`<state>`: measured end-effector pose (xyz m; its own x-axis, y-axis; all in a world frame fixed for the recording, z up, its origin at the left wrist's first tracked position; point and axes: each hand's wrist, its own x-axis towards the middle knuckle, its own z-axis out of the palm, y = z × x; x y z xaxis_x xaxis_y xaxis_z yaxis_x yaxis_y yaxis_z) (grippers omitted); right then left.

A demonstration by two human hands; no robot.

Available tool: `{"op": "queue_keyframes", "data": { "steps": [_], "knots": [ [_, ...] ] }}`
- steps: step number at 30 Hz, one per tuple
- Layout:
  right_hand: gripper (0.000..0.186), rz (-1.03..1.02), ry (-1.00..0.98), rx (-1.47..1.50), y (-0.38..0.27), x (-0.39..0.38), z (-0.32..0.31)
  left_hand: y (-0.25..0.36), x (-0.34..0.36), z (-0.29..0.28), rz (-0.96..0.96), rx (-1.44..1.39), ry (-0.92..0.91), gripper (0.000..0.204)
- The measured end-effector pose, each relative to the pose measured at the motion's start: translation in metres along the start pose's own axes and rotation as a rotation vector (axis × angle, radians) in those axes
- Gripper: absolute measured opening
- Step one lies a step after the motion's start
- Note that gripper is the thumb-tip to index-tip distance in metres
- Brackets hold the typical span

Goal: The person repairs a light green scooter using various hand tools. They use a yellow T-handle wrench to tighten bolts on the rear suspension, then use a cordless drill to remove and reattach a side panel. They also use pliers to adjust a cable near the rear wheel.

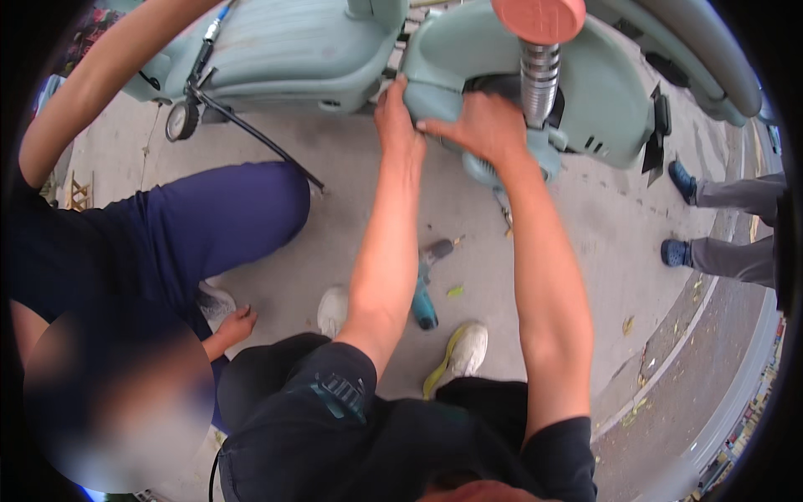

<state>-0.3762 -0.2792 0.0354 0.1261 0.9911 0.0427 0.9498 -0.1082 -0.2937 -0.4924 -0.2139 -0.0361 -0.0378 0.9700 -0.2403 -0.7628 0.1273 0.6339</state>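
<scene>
A pale green scooter body panel (pixel 433 102) curves between my two hands. My left hand (pixel 399 121) grips its left edge, fingers pointing up along the gap beside the footboard section. From the right, my right hand (pixel 487 130) curls its fingers over the panel's upper side, thumb stretched toward my left hand. Some of those fingertips are hidden behind the panel. Just right of that hand rises a chrome spring post (pixel 539 79) with a salmon-red round top (pixel 539 18). A teal-and-black cordless power tool (pixel 425 289) lies on the ground between my forearms.
A crouching person (pixel 226 217) is close on my left, one arm raised toward the scooter. A black rod (pixel 263 140) and small wheel (pixel 181 121) jut out at the scooter's left. On the right stands someone in blue clogs (pixel 682 182). A curb (pixel 661 368) runs beyond.
</scene>
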Motion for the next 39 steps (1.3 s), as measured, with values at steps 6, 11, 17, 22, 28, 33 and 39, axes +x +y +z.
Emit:
{"op": "queue_keyframes", "data": {
  "steps": [6,11,17,22,28,33,39],
  "knots": [
    [0.077,0.091,0.018,-0.030,-0.010,-0.008,0.003,0.006,-0.003,-0.006,-0.094,0.290,0.004,0.042],
    [0.075,0.236,-0.025,-0.031,-0.020,-0.011,-0.003,0.018,0.002,0.005,-0.312,0.586,-0.038,0.059],
    [0.072,0.199,0.016,-0.072,-0.024,-0.008,0.002,-0.006,0.016,-0.005,-0.122,0.142,-0.059,0.053],
    [0.072,0.303,0.018,-0.105,-0.037,-0.009,0.004,-0.003,0.015,-0.003,-0.217,0.173,-0.072,0.051],
    [0.065,0.359,0.004,-0.197,-0.045,-0.010,0.002,0.005,0.014,-0.008,-0.307,0.262,-0.175,0.053],
    [0.064,0.424,-0.004,-0.230,-0.057,-0.005,-0.001,-0.002,0.020,-0.005,-0.284,0.118,-0.198,0.049],
    [0.062,0.471,0.005,-0.247,-0.061,-0.007,0.001,0.001,0.013,0.000,-0.255,0.159,-0.199,0.045]
  ]
}}
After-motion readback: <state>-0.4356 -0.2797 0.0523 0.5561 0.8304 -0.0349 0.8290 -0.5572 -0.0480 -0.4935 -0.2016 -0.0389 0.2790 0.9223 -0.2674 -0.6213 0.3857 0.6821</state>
